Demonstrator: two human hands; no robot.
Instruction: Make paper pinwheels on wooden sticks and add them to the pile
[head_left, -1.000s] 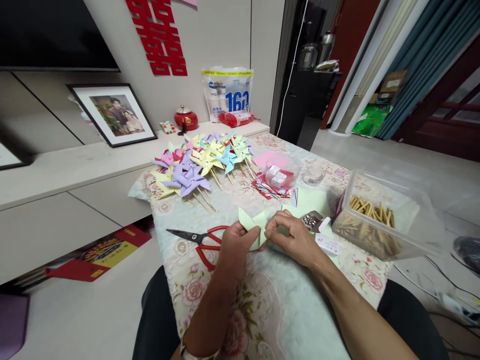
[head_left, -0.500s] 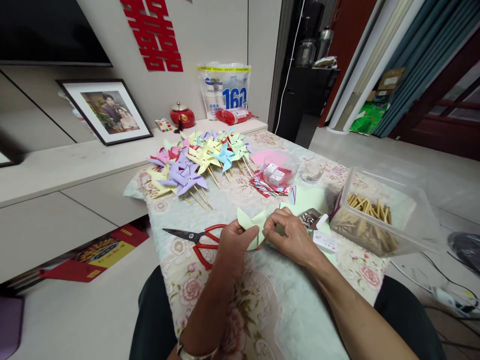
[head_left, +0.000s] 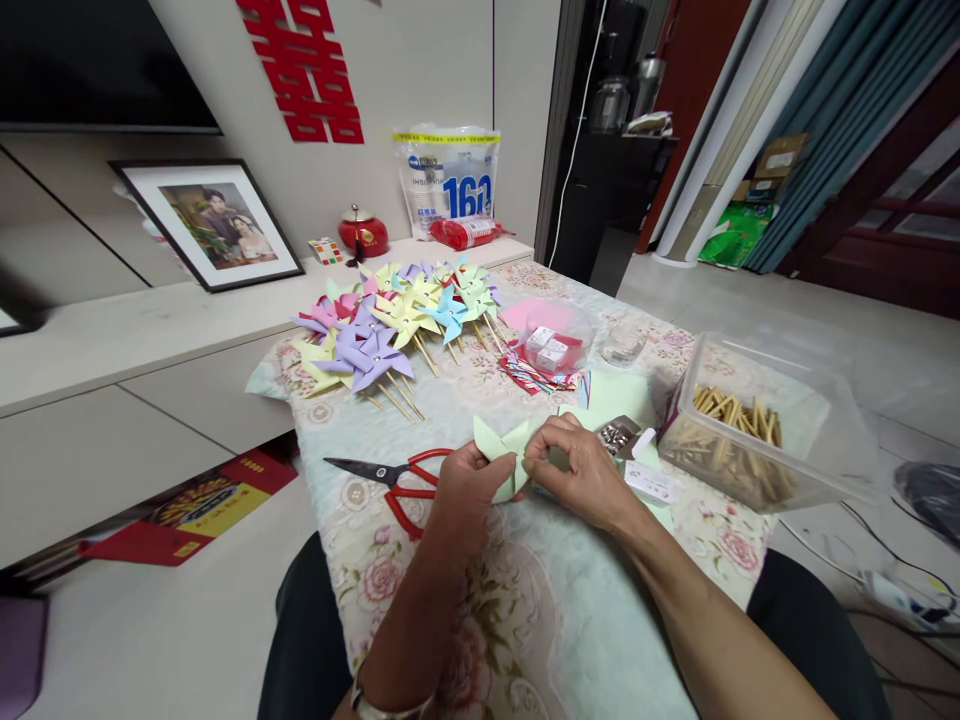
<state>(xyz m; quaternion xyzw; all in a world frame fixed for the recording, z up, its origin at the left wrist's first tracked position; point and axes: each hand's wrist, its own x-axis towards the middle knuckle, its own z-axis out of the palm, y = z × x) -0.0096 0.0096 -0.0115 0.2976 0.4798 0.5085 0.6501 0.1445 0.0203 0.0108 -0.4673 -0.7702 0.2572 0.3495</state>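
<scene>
Both hands pinch one pale green paper piece [head_left: 501, 452] above the tablecloth [head_left: 555, 620]: left hand [head_left: 469, 488] clamps its near edge, right hand [head_left: 581, 472] its centre, hiding the folds. Beside the right hand, an open small box [head_left: 619, 436] holds metal bits, indistinct. Farther right, a clear tub [head_left: 757, 425] holds wooden sticks [head_left: 731, 440].
</scene>
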